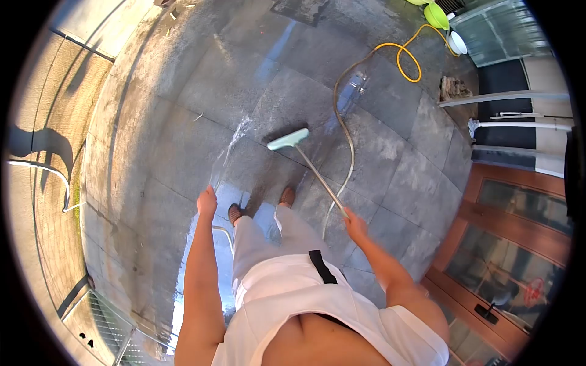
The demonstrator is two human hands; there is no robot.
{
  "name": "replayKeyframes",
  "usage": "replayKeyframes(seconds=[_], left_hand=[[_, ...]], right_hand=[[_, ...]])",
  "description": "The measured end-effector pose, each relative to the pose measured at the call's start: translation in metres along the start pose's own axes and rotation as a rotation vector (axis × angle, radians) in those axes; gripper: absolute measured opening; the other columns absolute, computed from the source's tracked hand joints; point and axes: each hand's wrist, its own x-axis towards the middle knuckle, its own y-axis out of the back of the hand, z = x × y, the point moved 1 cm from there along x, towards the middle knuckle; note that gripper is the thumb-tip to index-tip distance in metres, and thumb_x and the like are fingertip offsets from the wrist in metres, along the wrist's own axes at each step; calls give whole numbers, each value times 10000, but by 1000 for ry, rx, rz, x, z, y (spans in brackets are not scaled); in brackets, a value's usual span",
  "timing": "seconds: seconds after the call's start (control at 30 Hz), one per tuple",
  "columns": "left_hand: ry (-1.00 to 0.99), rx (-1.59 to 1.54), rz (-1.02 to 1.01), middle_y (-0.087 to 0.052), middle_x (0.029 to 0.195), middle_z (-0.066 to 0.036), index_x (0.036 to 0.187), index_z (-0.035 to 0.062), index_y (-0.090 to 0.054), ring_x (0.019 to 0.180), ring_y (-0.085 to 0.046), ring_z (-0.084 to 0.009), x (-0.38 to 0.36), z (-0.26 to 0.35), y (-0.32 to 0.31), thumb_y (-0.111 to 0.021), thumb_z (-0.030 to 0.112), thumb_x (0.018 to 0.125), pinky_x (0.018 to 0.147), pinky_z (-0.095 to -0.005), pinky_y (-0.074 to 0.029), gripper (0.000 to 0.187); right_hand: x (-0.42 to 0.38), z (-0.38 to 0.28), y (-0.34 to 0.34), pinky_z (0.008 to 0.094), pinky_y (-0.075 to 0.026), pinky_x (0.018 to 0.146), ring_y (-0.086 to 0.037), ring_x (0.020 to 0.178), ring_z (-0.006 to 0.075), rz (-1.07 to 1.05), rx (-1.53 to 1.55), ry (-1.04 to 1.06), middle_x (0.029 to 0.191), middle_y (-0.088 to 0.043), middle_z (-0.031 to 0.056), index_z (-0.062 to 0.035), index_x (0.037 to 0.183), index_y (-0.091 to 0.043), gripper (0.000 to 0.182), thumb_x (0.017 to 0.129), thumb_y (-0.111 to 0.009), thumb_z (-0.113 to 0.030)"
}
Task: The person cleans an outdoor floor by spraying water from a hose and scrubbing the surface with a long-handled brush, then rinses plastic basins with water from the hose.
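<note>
Two hands at work. Right hand [354, 224] closed around the upper end of a long broom handle [317, 177]; the pale green brush head [288, 139] rests on the wet stone paving [183, 91] ahead of the feet. Left hand [207, 202] fisted, apparently on a hose end, though the grip is too small to read clearly; a thin water jet [231, 146] arcs forward from it. Grey hose [345, 131] snakes across the slabs, joining a yellow hose [408, 61] farther off. Wooden glazed door [519, 238] to the right; green basin [436, 16] at the far edge.
</note>
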Motion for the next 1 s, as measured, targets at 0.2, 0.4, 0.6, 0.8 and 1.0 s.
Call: replayKeyframes(seconds=[0.2,0.4,0.6,0.8,1.0], left_hand=[[-43,-5,-66,-638,699,-220,625,4,-612,749,-633,-385,18,89,-14,-277,466,929,755,-459,-466,647],[-55,-19,-89,-638,705,-222,668,-7,-625,745,-638,-383,58,163,-20,-295,476,914,744,-465,-468,635],[-27,35,-140,-655,751,-206,738,-5,-659,788,-639,-384,106,213,-24,-295,475,918,764,-468,-465,629],[-38,102,-164,-659,767,-204,736,1,-663,805,-634,-393,138,253,-27,-278,469,930,787,-475,-458,636],[-18,100,-166,-655,762,-219,692,3,-651,797,-632,-401,144,277,-38,-278,470,933,783,-485,-458,644]], right_hand=[[57,6,-3,464,-478,769,-613,909,374,28,58,-69,990,-649,175,-237,1269,-540,400,872,-554,-293],[254,-157,31,441,-459,884,-572,1048,374,139,259,9,1137,-613,162,-146,1253,-554,400,874,-557,-274],[256,-97,96,434,-466,871,-579,1037,366,56,190,-105,1125,-616,168,-248,1260,-553,387,877,-551,-306],[157,34,84,353,-494,721,-632,779,255,249,162,-69,996,-653,131,-147,1293,-534,418,882,-583,-195],[195,-9,85,278,-440,484,-515,535,127,274,865,-610,969,-611,89,-115,1312,-510,436,883,-578,-143]])
